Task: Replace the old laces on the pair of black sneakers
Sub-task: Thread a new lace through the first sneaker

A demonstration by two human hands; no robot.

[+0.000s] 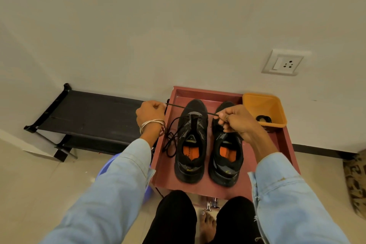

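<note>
The left hand [151,112] is curling into a fist around one end of a black lace [190,109], and the right hand [231,119] is pinching the other end between thumb and fingertips. Between them the lace is stretching taut and nearly level, passing just above the toe of the left sneaker [191,140].

Both black sneakers are standing side by side, toes toward the wall, on the reddish table [249,156]. The left sneaker is still carrying a lace [171,138], loosened and spilling in loops off its left side onto the table. The right sneaker [226,150] is partly hidden by the right hand, so whether it is laced is unclear.

The lace is looking thin, light and limp, holding a line only while it is being pulled. Gripping close to the stiff tips would probably be giving the best control for threading eyelets; a grip further in would be letting the end droop.

At the table's far right corner an orange tub [264,110] is holding a small dark coil, possibly another lace. A black shoe rack [89,115] is standing to the left.
</note>
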